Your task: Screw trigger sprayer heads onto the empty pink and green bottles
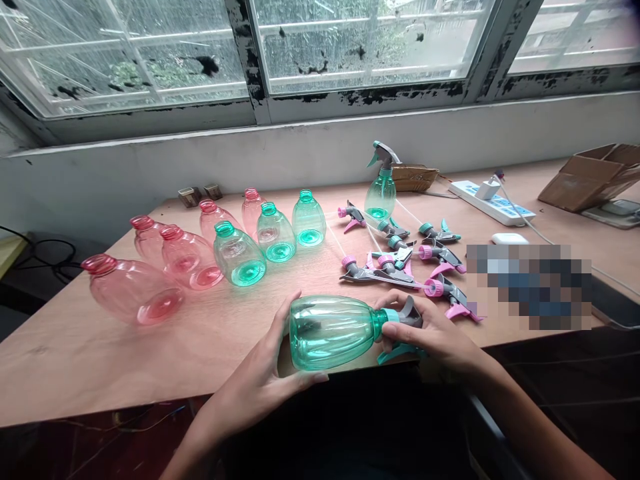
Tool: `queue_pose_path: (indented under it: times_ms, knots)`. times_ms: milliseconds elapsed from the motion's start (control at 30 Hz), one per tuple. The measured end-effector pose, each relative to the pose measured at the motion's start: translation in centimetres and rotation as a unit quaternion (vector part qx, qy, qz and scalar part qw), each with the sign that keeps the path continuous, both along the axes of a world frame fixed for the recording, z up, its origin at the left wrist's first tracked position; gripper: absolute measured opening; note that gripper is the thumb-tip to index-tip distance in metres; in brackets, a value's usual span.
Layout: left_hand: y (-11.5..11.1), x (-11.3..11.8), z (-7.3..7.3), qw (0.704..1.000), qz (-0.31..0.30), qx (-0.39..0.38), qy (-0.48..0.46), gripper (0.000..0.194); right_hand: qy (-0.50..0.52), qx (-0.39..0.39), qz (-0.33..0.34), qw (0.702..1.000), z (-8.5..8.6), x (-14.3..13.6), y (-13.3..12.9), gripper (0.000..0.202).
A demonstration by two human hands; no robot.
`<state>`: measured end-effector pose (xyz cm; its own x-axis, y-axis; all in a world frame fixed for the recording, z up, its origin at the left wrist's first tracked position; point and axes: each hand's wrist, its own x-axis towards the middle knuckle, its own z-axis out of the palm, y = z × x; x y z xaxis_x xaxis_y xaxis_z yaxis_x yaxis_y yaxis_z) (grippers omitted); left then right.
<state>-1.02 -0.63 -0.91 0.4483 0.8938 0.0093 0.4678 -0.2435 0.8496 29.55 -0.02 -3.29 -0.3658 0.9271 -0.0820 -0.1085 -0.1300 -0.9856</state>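
Note:
A green transparent spray bottle [333, 333] lies sideways between my hands, over the front edge of the table. My left hand [273, 360] is wrapped round its base. At the neck, my right hand [425, 327] grips the teal collar of the grey spray head [411, 312], whose teal trigger [397, 352] points down. Right behind the bottle lie several loose spray heads [387, 265], grey with pink or teal parts and thin tubes. To the left stand green open bottles [240, 257] and pink open bottles [135, 293]. One green bottle with a spray head fitted [381, 193] stands upright at the back.
A white power strip [493, 202] with a plugged-in charger sits back right, near an open cardboard box [590, 177]. A white case [510, 239], a blurred patch and a dark phone [617, 300] are at right. The windowed wall bounds the table [60, 360] behind.

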Motion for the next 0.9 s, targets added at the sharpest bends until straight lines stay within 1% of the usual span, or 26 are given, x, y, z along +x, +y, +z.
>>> queue_pose_path:
  times_ms: [167,333,600,900]
  knots:
    - [0.02,0.02,-0.11,1.000,0.001,-0.002,-0.006,0.104,-0.009,-0.003,-0.009,1.000,0.23,-0.14,-0.03,0.037]
    - [0.16,-0.11,-0.33,1.000,-0.013,0.000,-0.001,0.102,-0.009,-0.006,-0.015,1.000,0.47,-0.21,-0.11,0.038]
    - [0.06,-0.05,-0.22,1.000,-0.009,0.004,0.000,0.101,0.001,-0.008,-0.008,1.000,0.33,-0.19,0.03,0.037]
    - [0.21,-0.22,-0.26,1.000,-0.020,0.000,0.009,0.101,-0.004,-0.007,-0.005,1.000,0.21,-0.08,-0.04,0.038]
